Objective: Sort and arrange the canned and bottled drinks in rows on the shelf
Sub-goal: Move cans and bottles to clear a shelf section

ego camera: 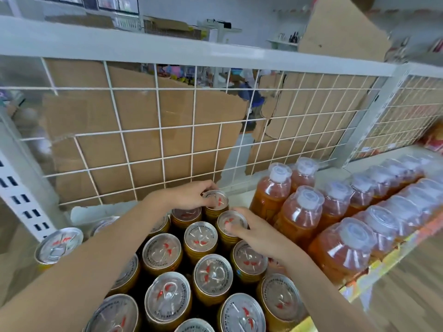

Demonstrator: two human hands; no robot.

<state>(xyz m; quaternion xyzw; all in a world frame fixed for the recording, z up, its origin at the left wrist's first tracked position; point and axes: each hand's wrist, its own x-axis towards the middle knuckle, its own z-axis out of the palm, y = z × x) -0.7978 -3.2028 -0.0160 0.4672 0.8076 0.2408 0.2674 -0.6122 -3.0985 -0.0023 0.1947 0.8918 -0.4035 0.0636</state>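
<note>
Several gold cans with silver pull-tab lids point(167, 294) stand in rows on the white shelf point(239, 188). My left hand point(189, 195) grips the top of the rearmost can point(217, 200) near the wire back panel. My right hand point(251, 232) holds the lid of the can just in front of it point(229, 221), thumb on top. To the right, several orange drink bottles with clear caps point(302, 212) stand in rows running towards the far right.
A white wire grid point(153, 130) backs the shelf, with torn cardboard point(134, 152) behind it. A slotted upright point(16, 188) stands at the left. One can point(58, 245) stands apart at the far left. Another shelf board point(167, 46) runs overhead.
</note>
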